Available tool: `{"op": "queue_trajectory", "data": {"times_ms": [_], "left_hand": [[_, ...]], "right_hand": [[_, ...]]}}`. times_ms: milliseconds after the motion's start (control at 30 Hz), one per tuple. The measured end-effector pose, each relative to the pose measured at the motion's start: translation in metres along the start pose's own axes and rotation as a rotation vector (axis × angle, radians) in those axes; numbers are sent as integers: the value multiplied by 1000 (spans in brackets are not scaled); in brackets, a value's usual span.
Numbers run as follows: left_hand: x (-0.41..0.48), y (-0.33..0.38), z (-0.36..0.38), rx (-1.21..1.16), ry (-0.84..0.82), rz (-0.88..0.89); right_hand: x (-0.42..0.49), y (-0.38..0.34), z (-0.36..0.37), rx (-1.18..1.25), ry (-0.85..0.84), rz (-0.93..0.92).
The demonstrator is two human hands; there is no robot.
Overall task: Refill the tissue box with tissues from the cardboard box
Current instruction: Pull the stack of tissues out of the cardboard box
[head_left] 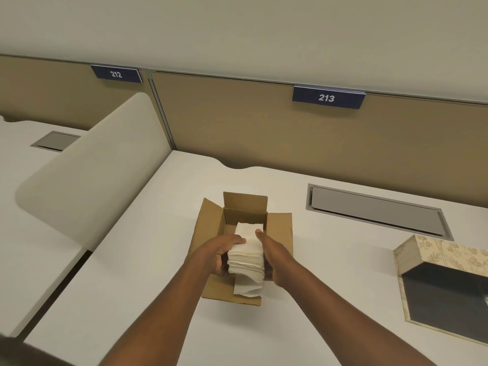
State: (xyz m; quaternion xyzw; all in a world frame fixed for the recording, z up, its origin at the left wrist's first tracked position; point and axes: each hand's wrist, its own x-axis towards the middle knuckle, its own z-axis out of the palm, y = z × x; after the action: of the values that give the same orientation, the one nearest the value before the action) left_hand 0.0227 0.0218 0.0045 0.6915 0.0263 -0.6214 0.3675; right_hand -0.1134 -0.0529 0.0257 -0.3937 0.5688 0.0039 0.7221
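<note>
An open brown cardboard box point(208, 228) stands in the middle of the white desk, flaps spread. A thick stack of white tissues point(247, 256) is held just above its opening, with a few loose sheets hanging from the near end. My left hand point(220, 253) clasps the stack's left side and my right hand point(274, 257) presses its right side. The tissue box point(438, 256), cream with a floral pattern, lies at the right edge of view with its dark inside open towards me; part of it is cut off by the frame.
A grey cable hatch point(375, 210) is set into the desk point(148, 260) behind and right of the cardboard box. A tan partition with a "213" plate point(327, 97) backs the desk. A cream divider point(92, 175) stands at the left, with the neighbouring desk beyond.
</note>
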Motion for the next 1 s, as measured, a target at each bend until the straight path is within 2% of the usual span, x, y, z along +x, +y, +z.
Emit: {"op": "queue_trajectory", "data": {"times_ms": [133, 333, 667, 800, 867, 1000], "left_hand": [[1, -13, 7, -20, -11, -59], [3, -24, 14, 0, 4, -78], [-7, -16, 25, 351, 139, -36], [-7, -13, 25, 588, 205, -50], [-5, -12, 24, 621, 213, -65], [-2, -11, 21, 539, 242, -71]], "right_hand": [[-2, 19, -11, -183, 68, -41], [-8, 38, -26, -298, 47, 37], [-8, 49, -25, -197, -2, 14], [-8, 52, -23, -225, 18, -3], [-8, 54, -21, -233, 22, -11], [-9, 55, -19, -252, 28, -25]]}}
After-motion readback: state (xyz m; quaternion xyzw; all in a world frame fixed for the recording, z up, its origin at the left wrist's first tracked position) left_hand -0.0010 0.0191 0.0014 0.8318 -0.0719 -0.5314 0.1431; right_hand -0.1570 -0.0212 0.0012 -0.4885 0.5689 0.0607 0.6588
